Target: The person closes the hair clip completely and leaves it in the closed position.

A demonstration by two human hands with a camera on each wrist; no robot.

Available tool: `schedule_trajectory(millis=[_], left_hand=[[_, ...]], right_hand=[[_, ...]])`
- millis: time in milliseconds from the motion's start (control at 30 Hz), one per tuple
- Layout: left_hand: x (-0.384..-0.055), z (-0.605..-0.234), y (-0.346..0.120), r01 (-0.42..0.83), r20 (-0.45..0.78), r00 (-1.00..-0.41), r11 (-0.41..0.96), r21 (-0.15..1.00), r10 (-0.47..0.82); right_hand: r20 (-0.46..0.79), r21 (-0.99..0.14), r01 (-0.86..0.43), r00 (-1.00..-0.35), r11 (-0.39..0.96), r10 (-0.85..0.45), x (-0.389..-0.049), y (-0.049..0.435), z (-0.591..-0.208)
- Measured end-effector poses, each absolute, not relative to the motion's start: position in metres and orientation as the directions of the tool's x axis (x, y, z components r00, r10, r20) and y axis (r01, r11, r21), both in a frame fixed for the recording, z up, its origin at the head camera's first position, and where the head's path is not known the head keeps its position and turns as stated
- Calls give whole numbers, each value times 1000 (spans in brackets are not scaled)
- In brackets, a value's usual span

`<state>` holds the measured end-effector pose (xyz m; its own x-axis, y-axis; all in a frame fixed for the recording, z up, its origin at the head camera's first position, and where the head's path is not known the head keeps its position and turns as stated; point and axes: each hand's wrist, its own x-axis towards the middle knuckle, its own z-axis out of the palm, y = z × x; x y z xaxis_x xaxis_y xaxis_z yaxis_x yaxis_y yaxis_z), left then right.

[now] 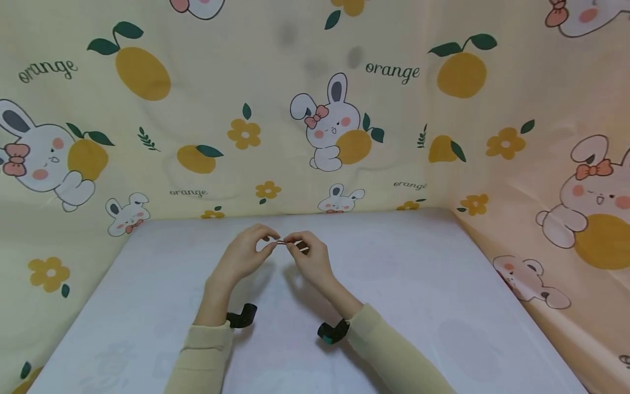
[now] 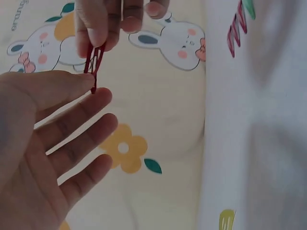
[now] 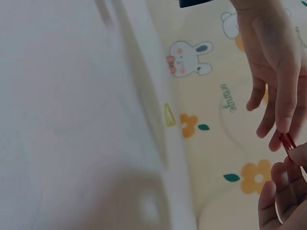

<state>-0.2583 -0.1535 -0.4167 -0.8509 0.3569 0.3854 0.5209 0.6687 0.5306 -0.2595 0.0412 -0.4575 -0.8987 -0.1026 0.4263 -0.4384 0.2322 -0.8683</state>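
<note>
A small red hair clip (image 2: 99, 62) with slender, slotted sides is held between both hands. In the head view my left hand (image 1: 241, 256) is left of the clip, pinching one end with thumb and index finger. Its other fingers spread loosely in the left wrist view. My right hand (image 1: 313, 261) pinches the opposite end from the right. Fingertips partly hide the clip in every view. Both hands are raised above the white tabletop, their shadows falling below.
The white tabletop (image 1: 418, 284) meets a patterned curtain (image 1: 275, 65) behind it. In the wrist views, a yellow triangular shape (image 3: 169, 116) and a red zigzag shape with green (image 2: 237, 29) lie on white surface. Black wrist cameras (image 1: 333, 331) sit by both sleeves.
</note>
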Motion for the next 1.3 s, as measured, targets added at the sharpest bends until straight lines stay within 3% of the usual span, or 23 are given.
schedule_trajectory(millis=[200,500,933,1300], left_hand=[[-255,-418,-140,561,434,-820,674,481,373],[-251,-419,-124,667,557,-722,629,400,411],[-250,-419,-109,723,612,-659,594,353,438],[-249,-421,-103,748,657,-622,572,336,426]], right_hand=[[412,-881,-420,-907,220,-83,-254,55,-454],[450,-877,-461,-887,138,-105,-246,76,-454],[601,-754,-605,-793,257,-104,-239,97,-451],[633,-727,-641,-764,245,-123,-244,106,-457]])
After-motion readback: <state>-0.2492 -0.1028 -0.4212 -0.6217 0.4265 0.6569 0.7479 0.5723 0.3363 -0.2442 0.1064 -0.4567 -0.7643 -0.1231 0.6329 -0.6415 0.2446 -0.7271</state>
